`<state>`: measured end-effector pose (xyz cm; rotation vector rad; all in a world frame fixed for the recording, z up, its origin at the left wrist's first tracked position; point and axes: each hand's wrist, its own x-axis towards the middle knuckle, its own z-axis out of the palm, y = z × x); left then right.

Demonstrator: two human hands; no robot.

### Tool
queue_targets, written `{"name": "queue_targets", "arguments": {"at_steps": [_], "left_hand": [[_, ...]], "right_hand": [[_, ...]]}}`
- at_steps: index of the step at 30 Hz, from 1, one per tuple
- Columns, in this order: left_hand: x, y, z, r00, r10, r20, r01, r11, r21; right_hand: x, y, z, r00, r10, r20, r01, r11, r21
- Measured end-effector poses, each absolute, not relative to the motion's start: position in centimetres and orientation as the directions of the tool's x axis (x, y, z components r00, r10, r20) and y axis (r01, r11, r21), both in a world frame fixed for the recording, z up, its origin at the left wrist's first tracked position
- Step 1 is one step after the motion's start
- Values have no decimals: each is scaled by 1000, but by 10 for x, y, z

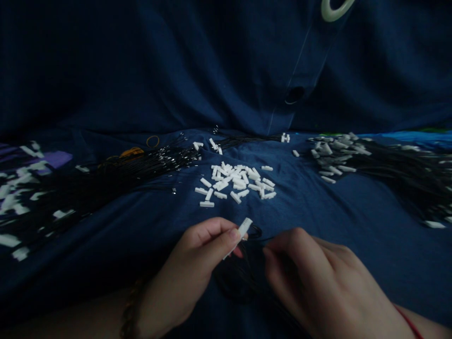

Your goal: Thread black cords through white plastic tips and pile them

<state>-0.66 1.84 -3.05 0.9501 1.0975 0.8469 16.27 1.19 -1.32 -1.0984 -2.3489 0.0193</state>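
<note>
A white connector [244,229] is pinched between the thumb and fingers of my left hand [208,249], tilted up to the right. Thin black wires [256,230] loop out beside it and hang below, between the hands. To the right, my right hand [314,273] has its fingertips pinched together near a black wire; whatever lies between them is too small and dark to make out. Beyond both hands, a loose pile of white connectors [240,176] lies on the dark blue cloth [169,216].
At the left lie bundled black wires [141,165] with metal tips, and more white connectors [21,188]. Another bundle of black wires [399,174] with white ends is at the right. A yellowish rubber band [153,141] rests at the back left. Blue cloth hangs behind.
</note>
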Motion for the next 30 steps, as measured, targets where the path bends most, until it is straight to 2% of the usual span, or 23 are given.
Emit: {"name": "queue_targets", "arguments": {"at_steps": [5, 12, 27, 30], "left_hand": [[-6, 18, -29, 240, 914, -328, -83, 356, 931], [-5, 17, -33, 246, 920, -306, -62, 330, 942], [-1, 16, -34, 181, 949, -258, -32, 268, 963], [-1, 16, -33, 184, 947, -263, -64, 279, 958]], "right_hand": [[161, 10, -13, -545, 698, 465, 699, 684, -208], [157, 7, -11, -462, 826, 323, 738, 560, -377], [149, 14, -21, -468, 850, 244, 721, 526, -451], [151, 17, -10, -451, 877, 165, 697, 462, -549]]}}
